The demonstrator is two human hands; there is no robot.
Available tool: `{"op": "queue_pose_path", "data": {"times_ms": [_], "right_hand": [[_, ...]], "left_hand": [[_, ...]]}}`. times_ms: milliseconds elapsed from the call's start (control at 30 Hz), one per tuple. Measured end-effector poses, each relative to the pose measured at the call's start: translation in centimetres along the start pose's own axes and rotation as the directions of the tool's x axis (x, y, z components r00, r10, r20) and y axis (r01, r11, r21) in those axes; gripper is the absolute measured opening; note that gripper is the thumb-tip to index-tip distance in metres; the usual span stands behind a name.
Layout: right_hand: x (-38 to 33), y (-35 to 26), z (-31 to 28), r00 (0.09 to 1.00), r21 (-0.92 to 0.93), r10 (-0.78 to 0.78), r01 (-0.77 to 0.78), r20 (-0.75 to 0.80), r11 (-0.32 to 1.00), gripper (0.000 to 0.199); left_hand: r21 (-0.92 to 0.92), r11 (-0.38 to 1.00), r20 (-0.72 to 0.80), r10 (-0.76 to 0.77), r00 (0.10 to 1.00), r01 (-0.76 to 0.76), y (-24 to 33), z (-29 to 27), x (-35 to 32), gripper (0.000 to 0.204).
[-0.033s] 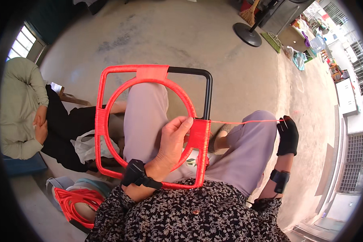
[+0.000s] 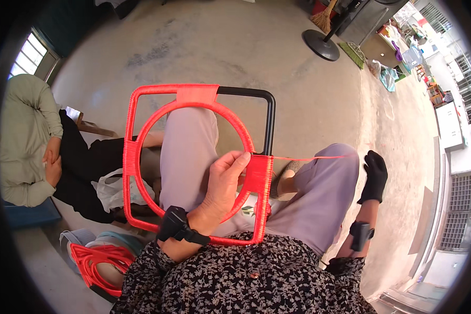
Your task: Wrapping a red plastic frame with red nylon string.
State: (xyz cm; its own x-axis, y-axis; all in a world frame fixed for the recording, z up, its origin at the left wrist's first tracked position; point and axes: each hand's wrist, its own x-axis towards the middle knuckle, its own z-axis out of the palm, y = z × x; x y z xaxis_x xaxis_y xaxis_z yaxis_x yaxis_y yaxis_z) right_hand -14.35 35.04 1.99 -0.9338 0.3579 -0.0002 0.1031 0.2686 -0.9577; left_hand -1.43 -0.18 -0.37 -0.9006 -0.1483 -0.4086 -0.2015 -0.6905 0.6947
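Red-wrapped frame is held up over the lap by the L hand, broad face turned to the cam. L grip is closed on it: thumb is pressed near the inner edge of the wrapped band on the R side, other fingers are mostly hidden behind. Frame is shaped as a rounded square w/ an inner ring, the two joined by wrapped bands at top, L & R. Most is covered in red; black tubing is left bare at the upper R corner only.

From the wrapping's edge there, a thin red strand is stretched sideways over the R knee, toward the R hand. R hand is gloved in black & held just past the knee, fingers partly curled; whether the strand is gripped can't be told, as its far end is lost by the knee. Black wrist units are worn on both arms.

On the L, a co-worker in a pale green top is seated, hands joined. White plastic bag is partly seen thru the frame. Lower L, a bundle of red loops is placed. Up top R, a green-bristled broom & round black base are set on the floor.
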Motion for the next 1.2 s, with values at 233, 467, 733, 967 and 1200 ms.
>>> {"op": "queue_pose_path", "data": {"times_ms": [233, 467, 733, 967, 1200], "right_hand": [[-10.2, -7.2, 11.2, 0.706, 0.095, 0.061, -0.18, 0.705, 0.979, 0.035], [-9.8, -2.9, 12.3, 0.465, -0.029, 0.098, -0.152, 0.88, 0.988, 0.029], [-10.7, -3.2, 14.6, 0.505, 0.533, -0.174, -0.778, 0.846, 0.333, 0.007], [-11.7, -3.6, 15.8, 0.673, 0.122, -0.388, 0.408, 0.629, 0.905, 0.011], [-12.0, -3.3, 15.5, 0.591, -0.095, 0.352, -0.421, 0.726, 0.902, 0.017]], "left_hand": [[-0.103, 0.991, 0.026, -0.085, 0.996, 0.087, -0.6, -0.9, 0.7, 0.012], [-0.153, 0.977, 0.165, -0.126, 0.978, 0.152, 0.5, 0.9, 0.0, 0.018], [0.108, 0.966, 0.281, -0.258, 0.924, 0.237, 1.6, 1.3, -1.0, 0.035], [0.092, 0.966, 0.268, -0.256, 0.929, 0.24, 1.0, 1.3, -1.4, 0.034], [-0.042, 0.994, 0.07, -0.096, 0.993, 0.099, -1.4, -0.7, -0.6, 0.023]]}}
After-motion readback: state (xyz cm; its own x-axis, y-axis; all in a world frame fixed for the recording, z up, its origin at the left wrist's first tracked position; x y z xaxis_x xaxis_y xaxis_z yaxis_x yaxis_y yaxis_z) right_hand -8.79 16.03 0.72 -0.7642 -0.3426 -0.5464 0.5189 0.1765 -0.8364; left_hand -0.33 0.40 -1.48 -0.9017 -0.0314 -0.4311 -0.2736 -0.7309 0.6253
